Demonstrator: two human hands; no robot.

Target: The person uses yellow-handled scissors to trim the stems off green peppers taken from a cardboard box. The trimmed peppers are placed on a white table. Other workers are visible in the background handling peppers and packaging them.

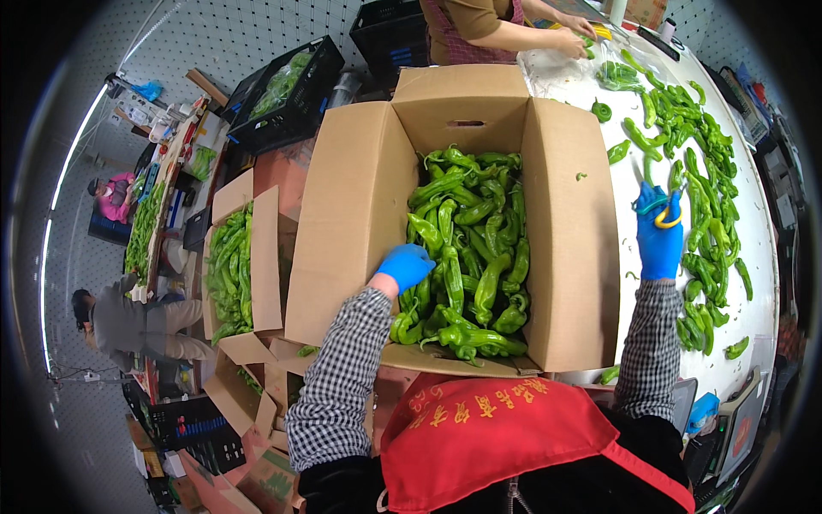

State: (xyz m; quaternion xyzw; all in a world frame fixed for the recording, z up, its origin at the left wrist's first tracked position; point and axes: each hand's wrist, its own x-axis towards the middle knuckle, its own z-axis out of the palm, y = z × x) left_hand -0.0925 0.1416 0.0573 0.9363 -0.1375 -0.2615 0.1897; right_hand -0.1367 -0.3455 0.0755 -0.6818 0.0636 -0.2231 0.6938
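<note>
In front of me an open cardboard box [571, 244] holds a heap of green peppers [491, 283]. My left hand [406, 266], in a blue glove, is at the left side of this heap with its fingers curled. Whether a pepper is in its grasp is hidden. Over the white table, my right hand [659, 247], also gloved in blue, holds small scissors [669, 220] with yellow and teal handles; their blades cannot be made out. A green pepper [647, 169] extends just beyond its fingertips.
Loose peppers [706, 186] spread along the white table [648, 334]. Across from me, a co-worker's hands [575, 37] handle peppers by a clear bag. Another cardboard box [266, 263] of peppers and a black crate [292, 125] stand left. Farther left are other people [128, 318].
</note>
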